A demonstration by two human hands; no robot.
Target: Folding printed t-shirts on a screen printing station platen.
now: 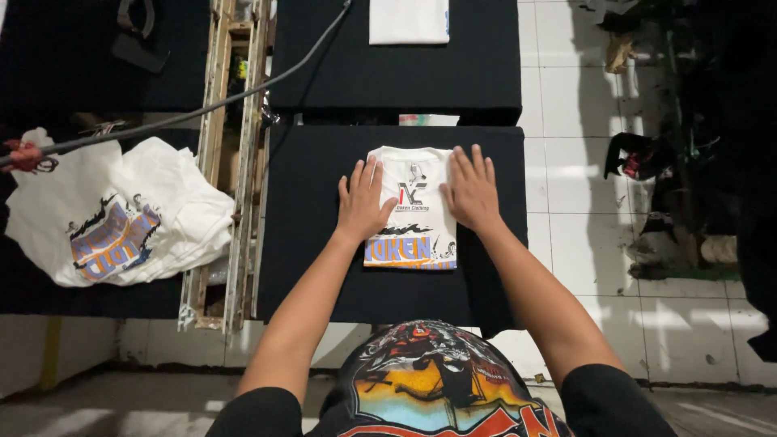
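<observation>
both hands (417, 198) press flat, open, on folded shirt (410, 210); shirt pile (121, 214) left.

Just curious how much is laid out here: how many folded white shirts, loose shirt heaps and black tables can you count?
Folded white shirts: 2, one under both hands, one on the far table
Loose heap of white printed shirts: 1
Black-topped tables: 3, near, far, left
Total: 6
</observation>
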